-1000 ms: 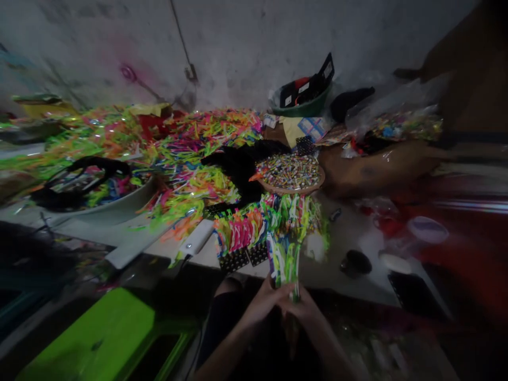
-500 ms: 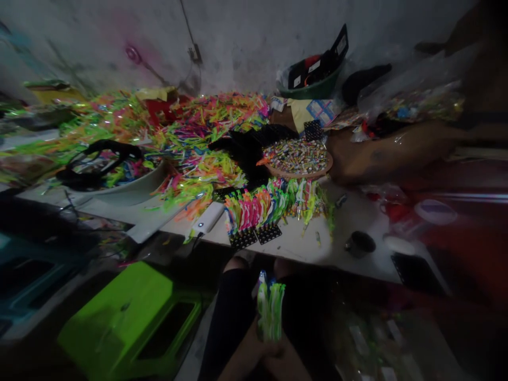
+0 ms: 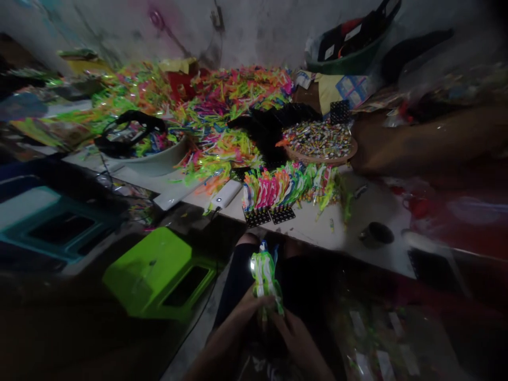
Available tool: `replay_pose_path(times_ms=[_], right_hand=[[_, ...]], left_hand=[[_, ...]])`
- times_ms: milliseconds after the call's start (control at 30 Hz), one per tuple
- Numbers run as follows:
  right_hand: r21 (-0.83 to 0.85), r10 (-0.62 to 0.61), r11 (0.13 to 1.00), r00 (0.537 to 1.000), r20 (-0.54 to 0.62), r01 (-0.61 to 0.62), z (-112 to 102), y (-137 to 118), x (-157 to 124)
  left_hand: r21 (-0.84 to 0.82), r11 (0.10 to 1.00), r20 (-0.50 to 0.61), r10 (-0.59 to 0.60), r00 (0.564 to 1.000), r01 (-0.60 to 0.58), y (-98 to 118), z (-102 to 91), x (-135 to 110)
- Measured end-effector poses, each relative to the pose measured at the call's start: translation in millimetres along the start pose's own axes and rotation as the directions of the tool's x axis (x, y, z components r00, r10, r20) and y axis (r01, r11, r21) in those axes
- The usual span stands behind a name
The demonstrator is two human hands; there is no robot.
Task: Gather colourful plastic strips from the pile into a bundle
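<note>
Over my lap, a bundle of green and white plastic pieces (image 3: 264, 272) with some blue at its top stands upright between my hands. My left hand (image 3: 254, 304) is closed round its lower part, thumb across the front. My right hand (image 3: 284, 320) grips the bottom right side of the same bundle; its fingertips are partly hidden. Beyond my knees, a row of similar coloured pieces (image 3: 273, 188) stands in black perforated trays (image 3: 257, 218) at the table's edge. Behind them is a round tray (image 3: 353, 153) full of small bits. What exactly the pieces are is too dim to tell.
A large heap of bright plastic pieces (image 3: 238, 95) covers the table's back. A white power bank (image 3: 227, 194) lies left of the row, a dark cup (image 3: 377, 234) to the right. Green (image 3: 146, 270) and teal stools (image 3: 35, 211) stand at lower left. A white basin (image 3: 154, 164) holds more pieces.
The view has swung, so the table sits higher and the stools further right. My hands have lifted the bundle a little and tilted it; my right hand has spread away from my left.
</note>
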State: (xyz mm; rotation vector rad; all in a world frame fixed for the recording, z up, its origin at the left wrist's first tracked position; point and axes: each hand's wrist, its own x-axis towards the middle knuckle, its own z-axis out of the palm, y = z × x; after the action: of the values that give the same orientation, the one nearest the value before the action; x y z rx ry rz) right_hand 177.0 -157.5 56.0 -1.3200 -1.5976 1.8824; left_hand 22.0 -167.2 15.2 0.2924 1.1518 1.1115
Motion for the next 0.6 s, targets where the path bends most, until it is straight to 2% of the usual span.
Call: replay_pose_path(times_ms=[133,267,333,433,500,600], right_hand=[[-0.224,-0.097,0.972,0.986,-0.133,0.065,0.5,2.7,8.0],[-0.271,-0.193,0.948,0.979,-0.069,0.168,-5.8,-8.7,23.4],[-0.247,-0.196,0.952,0.980,-0.039,0.181,-12.8,-17.9,36.7],[-0.124,-0.151,0.982,0.985,-0.080,0.140,-23.6,-36.2,70.5],[-0.004,-0.145,0.989,0.982,-0.120,0.145,-27.1,-52.5,102.8],[0.119,-0.228,0.963,0.965,-0.129,0.244,-24.0,-77.9,157.9]], left_hand=[[-0.047,0.998,0.027,0.049,0.998,-0.047,16.6,5.7,-8.0],[-0.060,0.996,0.061,0.076,0.995,-0.073,33.6,3.6,-14.5],[-0.070,0.996,0.041,0.063,0.997,-0.060,40.2,-2.8,-18.2],[-0.078,0.996,-0.031,0.050,0.998,-0.052,47.6,-16.5,-18.9],[-0.098,0.992,-0.084,0.066,0.994,-0.074,53.2,-25.9,-12.7],[-0.190,0.965,-0.189,0.145,0.971,-0.181,66.2,-36.9,7.8]])
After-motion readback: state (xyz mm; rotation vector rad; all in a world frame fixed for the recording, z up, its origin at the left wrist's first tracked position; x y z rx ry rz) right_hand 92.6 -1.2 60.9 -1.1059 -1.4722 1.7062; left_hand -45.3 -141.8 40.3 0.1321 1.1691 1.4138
